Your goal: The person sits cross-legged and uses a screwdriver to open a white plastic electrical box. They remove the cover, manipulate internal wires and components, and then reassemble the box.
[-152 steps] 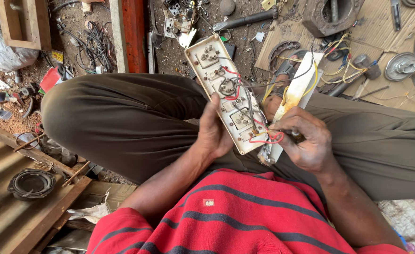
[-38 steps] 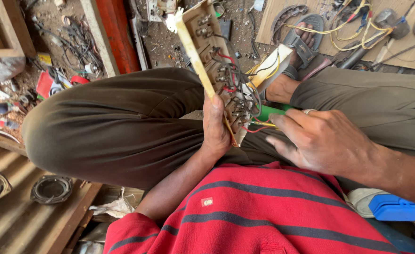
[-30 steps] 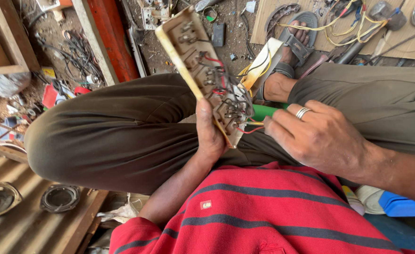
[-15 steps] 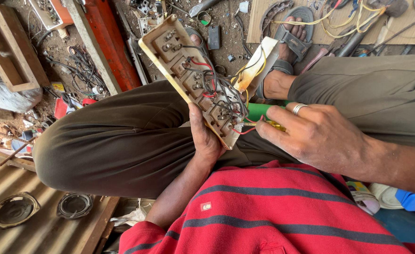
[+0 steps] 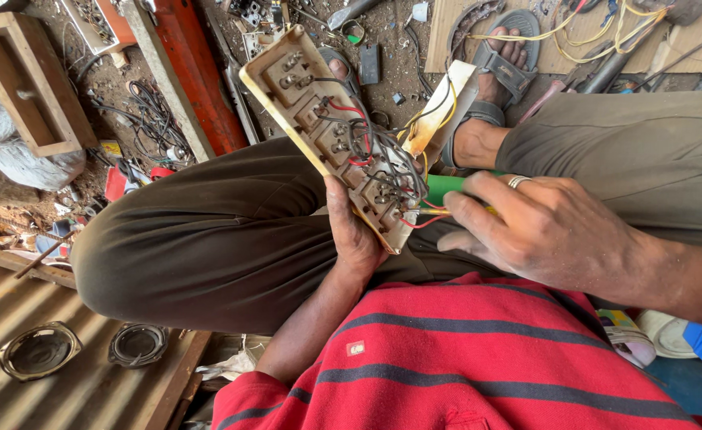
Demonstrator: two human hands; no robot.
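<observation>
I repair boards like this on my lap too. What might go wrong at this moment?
The left hand grips only the lower edge of the switchboard panel, so it may tip. The green-handled tool in the right hand works among tangled wires and may slip, nicking one or pulling it loose.

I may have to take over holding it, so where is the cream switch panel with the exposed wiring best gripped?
Grip the switch panel by its bare long edge, coming from the left side as the left hand does. The wired back faces up and right, where the right hand works a green-handled tool, so keep fingers off that face.
</observation>
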